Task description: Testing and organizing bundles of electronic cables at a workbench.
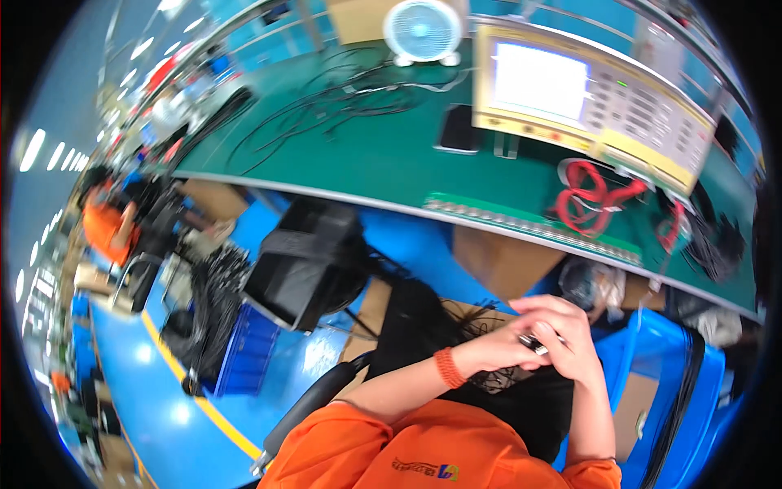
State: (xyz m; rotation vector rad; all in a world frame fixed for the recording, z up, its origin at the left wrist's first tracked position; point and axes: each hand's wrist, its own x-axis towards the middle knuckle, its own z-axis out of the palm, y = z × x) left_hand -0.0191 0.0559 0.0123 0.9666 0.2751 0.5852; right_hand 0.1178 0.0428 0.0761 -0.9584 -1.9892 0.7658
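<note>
Above my lap my two hands meet, with fingers closed and overlapping. My left hand (498, 349), an orange band (450, 368) at its wrist, reaches in under my right hand (573, 332). Between them shows a small dark piece with a shiny silvery part (533, 345); its kind cannot be made out, and the fingers cover most of it. Both hands appear to grip it. Thin black cables (481, 322) lie just beyond and beneath my hands.
The green bench (366, 167) ahead carries a yellow-framed test instrument (599, 90), red cables (582, 200), a phone (459, 129), a fan (422, 33) and loose black cables. A black bin (305, 261) stands left; a blue container (619, 359) right. Another person (106, 224) sits far left.
</note>
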